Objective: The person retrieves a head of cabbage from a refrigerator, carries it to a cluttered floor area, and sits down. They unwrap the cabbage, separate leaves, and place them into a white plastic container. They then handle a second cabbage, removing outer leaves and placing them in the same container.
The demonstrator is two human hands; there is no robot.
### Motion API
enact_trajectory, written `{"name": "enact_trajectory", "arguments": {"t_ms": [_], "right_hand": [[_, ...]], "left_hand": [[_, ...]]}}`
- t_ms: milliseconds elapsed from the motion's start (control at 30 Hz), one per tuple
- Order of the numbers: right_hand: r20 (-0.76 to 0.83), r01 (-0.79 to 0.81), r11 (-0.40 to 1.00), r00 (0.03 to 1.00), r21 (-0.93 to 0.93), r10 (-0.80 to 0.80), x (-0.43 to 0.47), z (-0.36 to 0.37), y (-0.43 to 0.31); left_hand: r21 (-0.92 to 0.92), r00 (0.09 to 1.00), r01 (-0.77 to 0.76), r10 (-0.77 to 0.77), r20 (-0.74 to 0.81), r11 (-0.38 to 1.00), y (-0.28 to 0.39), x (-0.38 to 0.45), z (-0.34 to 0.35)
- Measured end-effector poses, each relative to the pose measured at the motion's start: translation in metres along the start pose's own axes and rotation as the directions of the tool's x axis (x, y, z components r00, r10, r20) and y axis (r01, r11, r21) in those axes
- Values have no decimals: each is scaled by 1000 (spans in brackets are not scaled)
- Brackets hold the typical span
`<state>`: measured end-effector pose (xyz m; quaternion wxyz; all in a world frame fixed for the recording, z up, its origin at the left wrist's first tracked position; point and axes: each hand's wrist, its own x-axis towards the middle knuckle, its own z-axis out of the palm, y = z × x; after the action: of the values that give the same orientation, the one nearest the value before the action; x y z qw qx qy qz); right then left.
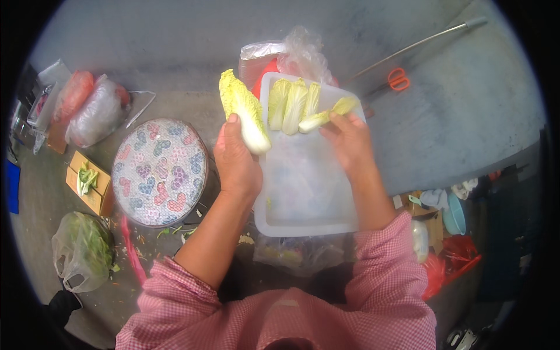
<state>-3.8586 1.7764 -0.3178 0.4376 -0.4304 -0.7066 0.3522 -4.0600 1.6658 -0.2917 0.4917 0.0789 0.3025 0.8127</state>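
My left hand [237, 162] grips a small yellow-green napa cabbage [245, 111], its leafy tip pointing up and its white base down, just left of a white plastic tray [306, 229]. Over the tray's upper right part, my right hand [350, 138] pinches a smaller piece of napa cabbage [317, 120], with yellow leaf showing on both sides of the fingertips. Several napa cabbage pieces [295, 107] lie side by side, leaf ends up, at the far end of the tray. A small yellowish scrap rests near the tray's left wall.
Orange-handled scissors [398, 79] and a metal rod [411, 47] lie at the upper right. To the left are a round heart-patterned stool [160, 173], a cardboard box [89, 186] with green vegetable pieces, and a bag of greens [85, 249]. Plastic bags [302, 54] stand behind the tray.
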Motion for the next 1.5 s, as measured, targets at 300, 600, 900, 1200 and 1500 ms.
{"name": "enact_trajectory", "arguments": {"t_ms": [300,600,900,1200,1500], "right_hand": [[3,66,637,995,-768,-100,46,-7,57],[-146,-154,680,987,-717,69,56,22,66],[-131,-99,685,991,-722,5,51,9,66],[381,-378,881,888,283,259,5,34,-75],[265,-220,901,956,375,123,-25,37,-108]], "left_hand": [[63,999,-23,21,32,998,0,2,-3],[60,1000,2,-4,23,998,5,5,-6],[111,996,61,-69,64,992,2,2,-4],[29,855,428,-415,310,903,-1,-4,-4],[384,895,176,-310,321,906,-12,-17,-4]]}}
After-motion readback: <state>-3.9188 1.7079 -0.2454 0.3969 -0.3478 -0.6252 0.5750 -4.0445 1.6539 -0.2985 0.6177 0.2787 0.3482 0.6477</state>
